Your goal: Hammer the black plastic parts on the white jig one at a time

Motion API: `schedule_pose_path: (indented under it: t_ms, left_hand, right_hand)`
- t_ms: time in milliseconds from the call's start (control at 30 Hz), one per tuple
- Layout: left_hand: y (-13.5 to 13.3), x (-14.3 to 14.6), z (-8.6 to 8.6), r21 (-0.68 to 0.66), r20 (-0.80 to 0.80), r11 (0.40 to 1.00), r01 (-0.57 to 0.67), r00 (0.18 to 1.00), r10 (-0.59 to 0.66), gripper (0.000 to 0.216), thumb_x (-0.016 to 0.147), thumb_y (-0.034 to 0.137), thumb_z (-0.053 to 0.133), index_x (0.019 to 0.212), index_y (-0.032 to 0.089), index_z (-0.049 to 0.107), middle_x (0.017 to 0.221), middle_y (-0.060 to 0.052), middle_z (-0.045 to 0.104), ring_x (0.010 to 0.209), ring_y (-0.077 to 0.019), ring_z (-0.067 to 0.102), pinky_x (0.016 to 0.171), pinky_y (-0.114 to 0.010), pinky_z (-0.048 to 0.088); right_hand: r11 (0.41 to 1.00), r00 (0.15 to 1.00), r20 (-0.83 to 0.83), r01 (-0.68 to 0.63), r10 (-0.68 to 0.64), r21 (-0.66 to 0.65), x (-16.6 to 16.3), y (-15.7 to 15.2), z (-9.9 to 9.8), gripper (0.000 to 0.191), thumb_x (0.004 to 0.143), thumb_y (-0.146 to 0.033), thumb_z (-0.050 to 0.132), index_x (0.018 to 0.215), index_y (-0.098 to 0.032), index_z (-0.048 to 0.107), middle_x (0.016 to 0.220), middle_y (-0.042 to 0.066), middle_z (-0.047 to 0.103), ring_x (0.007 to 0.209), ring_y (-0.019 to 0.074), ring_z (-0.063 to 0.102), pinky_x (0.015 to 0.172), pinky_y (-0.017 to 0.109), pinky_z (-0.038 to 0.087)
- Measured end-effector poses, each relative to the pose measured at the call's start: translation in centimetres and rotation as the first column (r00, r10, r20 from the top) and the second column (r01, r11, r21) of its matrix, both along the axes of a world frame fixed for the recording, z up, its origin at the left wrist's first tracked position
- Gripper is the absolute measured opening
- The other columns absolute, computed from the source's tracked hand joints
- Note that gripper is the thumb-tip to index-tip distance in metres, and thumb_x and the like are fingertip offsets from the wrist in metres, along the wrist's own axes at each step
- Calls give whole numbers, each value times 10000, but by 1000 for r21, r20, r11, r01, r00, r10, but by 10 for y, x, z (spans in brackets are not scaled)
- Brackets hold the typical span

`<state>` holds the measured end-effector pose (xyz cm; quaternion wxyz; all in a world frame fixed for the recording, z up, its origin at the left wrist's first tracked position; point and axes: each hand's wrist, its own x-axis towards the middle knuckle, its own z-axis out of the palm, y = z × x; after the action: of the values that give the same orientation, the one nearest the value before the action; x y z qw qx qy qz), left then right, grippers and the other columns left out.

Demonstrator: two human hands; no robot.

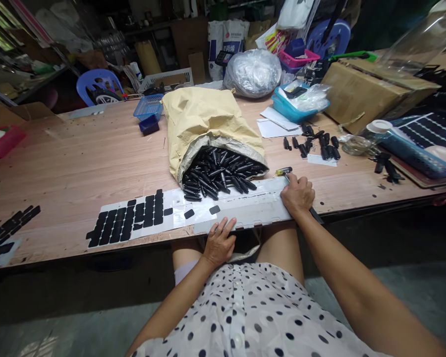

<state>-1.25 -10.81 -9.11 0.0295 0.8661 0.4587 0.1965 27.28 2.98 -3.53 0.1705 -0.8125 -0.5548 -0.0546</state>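
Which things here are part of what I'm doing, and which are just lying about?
In use:
white sheet, under left hand and right hand
tool in the right hand
black pads
sack of black parts

Lying about:
blue basket
cardboard box
plastic bag
blue chair

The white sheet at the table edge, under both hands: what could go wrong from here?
1. The white sheet lies at the front edge of the table; a pull by the left hand may slide it off.
2. Black parts spilling from the open sack lie on the sheet and could roll off.
3. The tool gripped in the right hand might scratch it.
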Motion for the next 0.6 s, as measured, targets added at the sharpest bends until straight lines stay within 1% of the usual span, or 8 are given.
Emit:
schedule_pose_path:
  t_ms: [133,233,300,367,433,500,567,600]
  left_hand:
    - [0,1,-2,31,14,999,11,1000,-11,145,856,158,651,865,271,741,1546,-40,599,1437,-282,544,1150,-479,443]
    - [-3,4,2,22,32,1000,9,999,-10,144,849,165,660,878,275,749,1545,-41,600,1437,-291,538,1150,-485,433]
    - [-5,5,8,11,77,1000,17,997,-18,166,860,189,660,948,281,767,1520,-55,621,1422,-300,545,1133,-492,440]
    - [0,-1,19,-3,152,1000,9,988,-8,232,892,222,639,1074,282,768,1413,-80,693,1345,-292,599,1094,-485,466]
    - [13,-15,33,-20,224,997,-74,972,76,284,924,242,607,1166,273,751,1237,-86,763,1208,-277,661,1048,-475,490]
    - [34,-37,48,-31,261,970,-240,935,240,284,939,246,587,1174,266,747,1118,-80,782,1103,-279,676,1013,-482,494]
    - [60,-62,61,-43,262,913,-405,878,401,282,933,239,595,1171,262,745,1132,-87,774,1091,-298,654,1001,-496,483]
    - [72,-75,66,-56,243,891,-451,859,450,276,921,231,612,1158,263,749,1145,-90,769,1108,-309,638,999,-498,477]
  right_hand:
    - [1000,1000,-1,-5,5,7,0,-1,0,395,940,-203,495,1278,-194,699,1043,162,577,958,290,503,700,343,306]
    - [1000,1000,3,-4,4,15,0,-1,0,398,937,-199,490,1274,-195,702,1037,163,581,951,292,505,693,342,307]
    - [1000,1000,8,1,-1,21,0,0,-1,400,933,-198,494,1272,-196,705,1033,160,583,939,288,507,693,341,313]
    - [1000,1000,12,3,-3,30,1,0,-2,396,927,-201,503,1264,-197,710,1026,157,582,925,284,507,694,342,318]
    - [999,1000,13,1,-1,35,1,0,-2,390,926,-205,506,1257,-198,713,1022,158,581,918,285,506,693,345,319]
    - [999,1000,12,0,0,33,1,0,-3,393,929,-205,498,1260,-198,711,1023,160,584,923,289,508,690,347,317]
    - [999,1000,8,-3,2,33,1,1,-4,396,932,-202,487,1261,-197,706,1026,160,584,934,291,510,689,346,313]
    - [999,1000,4,-5,5,35,1,1,-4,394,932,-202,484,1259,-196,705,1027,160,584,939,291,509,690,346,312]
